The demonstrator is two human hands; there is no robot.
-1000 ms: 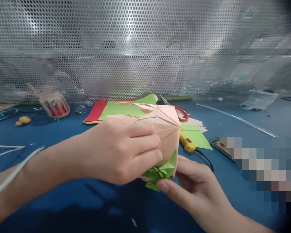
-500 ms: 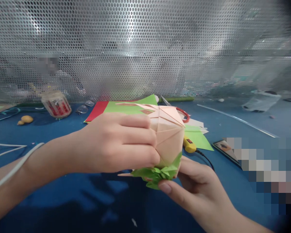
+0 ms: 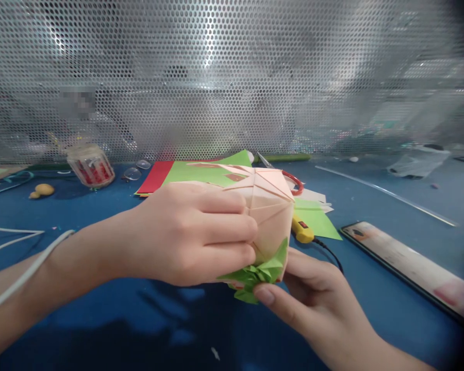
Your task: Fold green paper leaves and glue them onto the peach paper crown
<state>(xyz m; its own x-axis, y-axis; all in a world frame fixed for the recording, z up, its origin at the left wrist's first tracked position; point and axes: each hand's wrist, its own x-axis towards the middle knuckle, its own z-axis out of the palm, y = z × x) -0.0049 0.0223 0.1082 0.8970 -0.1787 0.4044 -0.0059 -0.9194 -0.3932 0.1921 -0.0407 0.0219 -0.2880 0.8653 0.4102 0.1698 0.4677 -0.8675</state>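
A folded paper piece [image 3: 270, 221], pale pink with creases, is held between both hands above the table; it looks like origami. Green paper leaves [image 3: 261, 273] sit along its lower edge. My left hand [image 3: 193, 232] is closed on the left side of the piece, fingers curled against the creased face; its thumb is hidden. From below right, my right hand [image 3: 313, 293] grips the bottom, the thumb pressed by the green leaves and the fingers behind. Thin pink points stick out at the top left of the paper.
Behind lie red paper [image 3: 154, 178], green paper [image 3: 201, 172] and red-handled scissors [image 3: 296, 183]. A yellow corded tool [image 3: 303, 232] and a phone [image 3: 406, 268] are at right. A jar [image 3: 90, 165], glasses [image 3: 133, 171] and yellow lumps [image 3: 44, 189] stand left. A perforated metal screen [image 3: 232, 67] closes the back.
My left hand has shifted slightly right and down over the pink paper, covering some of the lower left leaves. My right hand keeps nearly the same hold.
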